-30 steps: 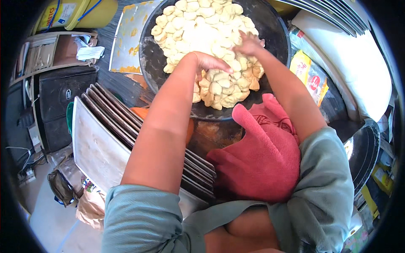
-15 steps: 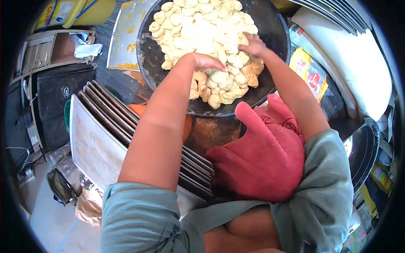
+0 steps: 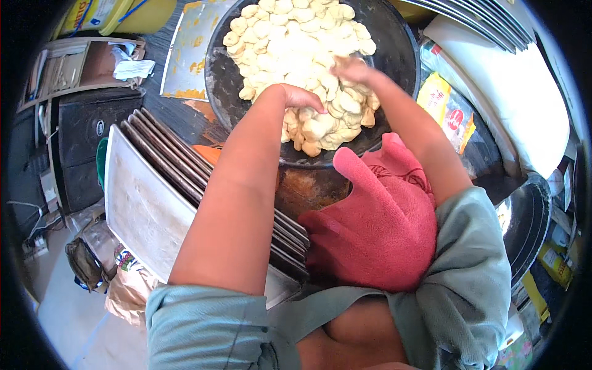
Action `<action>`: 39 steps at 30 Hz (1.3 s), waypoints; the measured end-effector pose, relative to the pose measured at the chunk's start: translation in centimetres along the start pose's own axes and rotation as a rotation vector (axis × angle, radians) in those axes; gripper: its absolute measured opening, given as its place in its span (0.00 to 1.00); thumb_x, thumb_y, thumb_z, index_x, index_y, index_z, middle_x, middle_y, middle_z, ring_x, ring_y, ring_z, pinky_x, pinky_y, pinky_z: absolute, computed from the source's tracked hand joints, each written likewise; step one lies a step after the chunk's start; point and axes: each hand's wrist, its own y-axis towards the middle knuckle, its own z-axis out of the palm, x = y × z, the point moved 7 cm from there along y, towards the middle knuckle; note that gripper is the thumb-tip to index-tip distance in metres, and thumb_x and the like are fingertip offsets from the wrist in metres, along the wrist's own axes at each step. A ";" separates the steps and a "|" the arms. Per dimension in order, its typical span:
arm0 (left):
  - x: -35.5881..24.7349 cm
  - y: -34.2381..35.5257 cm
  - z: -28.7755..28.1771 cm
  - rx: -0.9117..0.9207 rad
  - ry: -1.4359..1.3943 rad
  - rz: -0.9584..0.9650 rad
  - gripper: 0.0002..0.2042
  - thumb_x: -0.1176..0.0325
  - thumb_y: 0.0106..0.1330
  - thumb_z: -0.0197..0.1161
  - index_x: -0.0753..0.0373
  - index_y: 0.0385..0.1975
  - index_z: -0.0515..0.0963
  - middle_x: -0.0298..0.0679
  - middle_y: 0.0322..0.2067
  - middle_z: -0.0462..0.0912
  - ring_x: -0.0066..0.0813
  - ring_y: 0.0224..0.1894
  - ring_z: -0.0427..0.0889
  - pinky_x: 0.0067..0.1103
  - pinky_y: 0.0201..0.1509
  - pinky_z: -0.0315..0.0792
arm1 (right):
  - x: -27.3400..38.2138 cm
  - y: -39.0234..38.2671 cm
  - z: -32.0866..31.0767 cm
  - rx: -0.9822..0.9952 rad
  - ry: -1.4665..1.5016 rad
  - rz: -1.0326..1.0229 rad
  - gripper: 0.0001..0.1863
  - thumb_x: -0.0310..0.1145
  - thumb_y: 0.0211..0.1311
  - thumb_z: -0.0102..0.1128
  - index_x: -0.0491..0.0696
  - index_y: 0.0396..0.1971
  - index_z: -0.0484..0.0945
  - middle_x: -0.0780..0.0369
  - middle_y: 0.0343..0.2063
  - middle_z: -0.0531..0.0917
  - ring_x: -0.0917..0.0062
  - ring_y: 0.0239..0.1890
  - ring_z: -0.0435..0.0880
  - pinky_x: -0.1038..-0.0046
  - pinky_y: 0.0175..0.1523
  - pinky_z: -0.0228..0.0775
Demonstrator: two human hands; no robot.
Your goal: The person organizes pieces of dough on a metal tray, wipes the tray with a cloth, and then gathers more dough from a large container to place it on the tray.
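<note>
A wide black basin (image 3: 217,92) at the top middle holds a large heap of pale dough pieces (image 3: 277,46), brightly lit at its centre. My left hand (image 3: 299,97) rests on the near part of the heap. Its thumb stretches over the dough, while the other fingers are mostly hidden, so I cannot tell its grip. Over the heap's right side is my right hand (image 3: 353,69), blurred, with its fingers reaching left and apart and no piece visible in them. Browner dough pieces lie at the heap's near and right edges.
A red towel (image 3: 382,228) lies between my forearms. Stacked metal trays (image 3: 148,203) stand on edge at the left; more trays (image 3: 475,21) are at the top right. A white sack (image 3: 512,92) and plastic packets (image 3: 453,114) flank the basin. Yellow buckets (image 3: 145,15) sit at the far left.
My right hand has swept left from the heap's right edge. My left hand has shifted slightly left on the dough. The near dough pieces have been moved about, and the view has shifted slightly.
</note>
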 end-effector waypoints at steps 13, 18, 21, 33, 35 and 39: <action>2.0 0.0 4.9 -0.084 0.295 -0.093 0.71 0.39 0.26 0.80 0.49 0.73 0.40 0.56 0.71 0.38 0.53 0.71 0.52 0.42 0.70 0.57 | 3.5 -10.3 2.6 0.017 -0.198 -0.257 0.63 0.63 0.28 0.75 0.63 0.70 0.54 0.47 0.72 0.42 0.45 0.72 0.42 0.38 0.68 0.44; 1.7 0.5 4.4 -0.511 0.274 -0.149 0.72 0.47 0.24 0.84 0.47 0.73 0.39 0.57 0.70 0.41 0.56 0.70 0.54 0.38 0.68 0.61 | 3.8 -8.1 2.9 0.223 -0.186 -0.233 0.66 0.65 0.24 0.75 0.67 0.71 0.50 0.50 0.73 0.39 0.48 0.74 0.35 0.29 0.65 0.38; 2.6 0.1 3.7 -0.273 0.267 -0.119 0.71 0.47 0.24 0.84 0.45 0.73 0.38 0.56 0.69 0.44 0.56 0.70 0.54 0.38 0.68 0.61 | 5.4 -10.8 4.6 0.462 -0.257 -0.393 0.61 0.62 0.25 0.76 0.66 0.68 0.59 0.51 0.71 0.49 0.47 0.68 0.57 0.43 0.64 0.59; 3.6 3.0 2.0 -0.788 0.291 0.070 0.39 0.59 0.37 0.78 0.55 0.56 0.73 0.49 0.56 0.74 0.47 0.57 0.73 0.32 0.58 0.72 | 7.1 -10.2 4.0 0.035 -0.250 -0.411 0.40 0.37 0.33 0.75 0.63 0.55 0.72 0.57 0.54 0.71 0.57 0.47 0.79 0.60 0.50 0.76; 2.3 2.5 1.4 -0.830 0.216 0.125 0.35 0.61 0.38 0.76 0.58 0.53 0.76 0.49 0.51 0.78 0.44 0.53 0.76 0.31 0.56 0.73 | 5.4 -9.1 3.8 0.041 0.000 -0.422 0.36 0.35 0.33 0.74 0.58 0.51 0.76 0.58 0.47 0.74 0.61 0.48 0.79 0.62 0.51 0.74; -0.7 -2.0 0.6 -0.832 -0.142 0.206 0.29 0.64 0.38 0.73 0.63 0.47 0.79 0.49 0.42 0.84 0.42 0.44 0.83 0.27 0.52 0.75 | 3.9 -9.2 1.3 -0.089 0.215 -0.453 0.34 0.35 0.31 0.74 0.52 0.48 0.79 0.56 0.44 0.77 0.62 0.48 0.79 0.65 0.53 0.72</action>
